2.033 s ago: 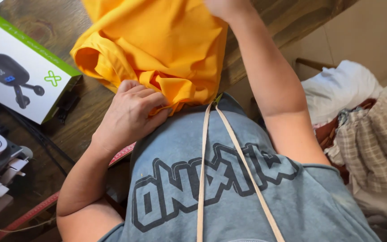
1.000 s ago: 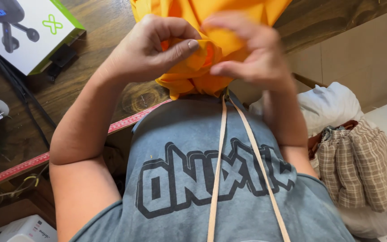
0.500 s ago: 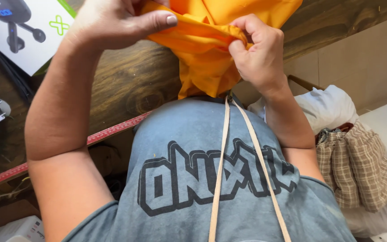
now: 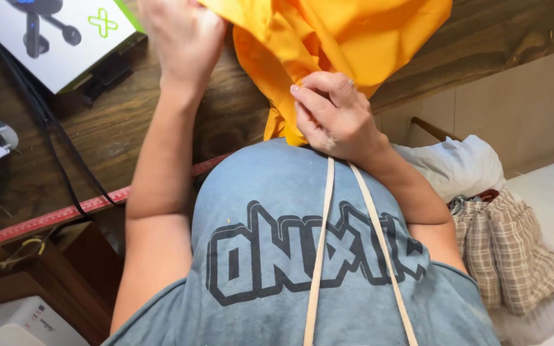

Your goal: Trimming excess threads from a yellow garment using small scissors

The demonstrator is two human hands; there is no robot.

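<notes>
Pinching a fold of the orange cloth [image 4: 328,38] between thumb and fingertips, the right hand [image 4: 335,115] keeps its grip pressed together on the lower edge of the fabric, just above the belly of the blue-grey printed shirt [image 4: 277,256]. The left hand [image 4: 184,35] is raised to the left of the cloth with its grip closed on another part of it, though the fingers themselves are turned away and cannot be seen clearly. The cloth hangs bunched between both hands over the wooden counter [image 4: 129,128], its lowest tail touching the shirt. From this hold, the likeliest trouble is the thin fold sliding out of the right pinch, since only a small edge is caught and the rest of the fabric hangs loose. Left of the cloth, black cables [image 4: 59,147] run across the counter beside a white box [image 4: 59,32], and a trailing corner could snag them or drag them. Below the cloth, two pale straps [image 4: 328,243] hang down the shirt and could tangle with it. A red measuring rule [image 4: 65,214] lines the counter's near edge.
</notes>
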